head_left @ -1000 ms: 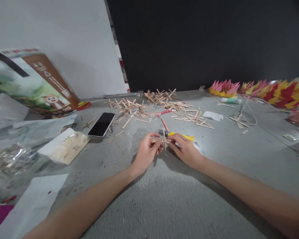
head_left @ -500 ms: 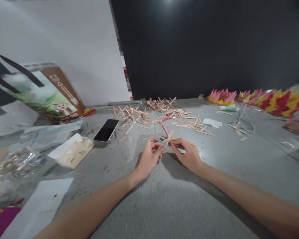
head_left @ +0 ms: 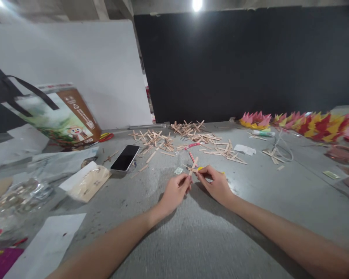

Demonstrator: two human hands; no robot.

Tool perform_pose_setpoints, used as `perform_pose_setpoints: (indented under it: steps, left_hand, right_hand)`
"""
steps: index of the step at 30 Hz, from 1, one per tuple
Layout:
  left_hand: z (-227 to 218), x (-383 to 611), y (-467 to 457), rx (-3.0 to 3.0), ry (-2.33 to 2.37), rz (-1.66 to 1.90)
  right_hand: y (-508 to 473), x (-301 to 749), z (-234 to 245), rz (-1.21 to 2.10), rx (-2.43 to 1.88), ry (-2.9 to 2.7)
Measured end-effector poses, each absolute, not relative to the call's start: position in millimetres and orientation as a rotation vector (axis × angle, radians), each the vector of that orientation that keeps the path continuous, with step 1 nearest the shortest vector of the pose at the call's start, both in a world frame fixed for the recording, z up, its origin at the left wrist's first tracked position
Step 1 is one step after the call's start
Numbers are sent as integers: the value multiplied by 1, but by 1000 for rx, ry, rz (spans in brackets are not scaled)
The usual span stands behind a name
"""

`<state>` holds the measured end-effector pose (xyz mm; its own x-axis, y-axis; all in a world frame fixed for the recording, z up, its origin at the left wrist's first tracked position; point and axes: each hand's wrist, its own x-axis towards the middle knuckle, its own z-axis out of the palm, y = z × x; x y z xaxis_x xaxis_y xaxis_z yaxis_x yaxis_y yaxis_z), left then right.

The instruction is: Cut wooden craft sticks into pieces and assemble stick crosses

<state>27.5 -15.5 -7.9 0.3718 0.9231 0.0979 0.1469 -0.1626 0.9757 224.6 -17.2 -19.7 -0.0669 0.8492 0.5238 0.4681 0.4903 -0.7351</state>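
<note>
Evidently, left hand (head_left: pixel 174 191) and right hand (head_left: pixel 218 187) fingers pinch a stick cross (head_left: pixel 193 166); bag lettering (head_left: pixel 82 114) looks illegible.

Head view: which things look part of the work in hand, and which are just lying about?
Likely part of the work:
- crossed sticks, pinched by the left hand, with the right hand at their side
- heaped wooden sticks behind

Seemingly just lying about:
- phone
- printed bag
- white paper sheet
- pink-and-yellow paper flower
</note>
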Motion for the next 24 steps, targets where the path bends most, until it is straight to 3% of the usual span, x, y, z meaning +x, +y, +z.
perform_pose_setpoints:
  steps: [24]
  left_hand:
    - [-12,26,-6,1640,973,958]
  right_hand:
    - [-13,227,-23,291,-1053,-1875]
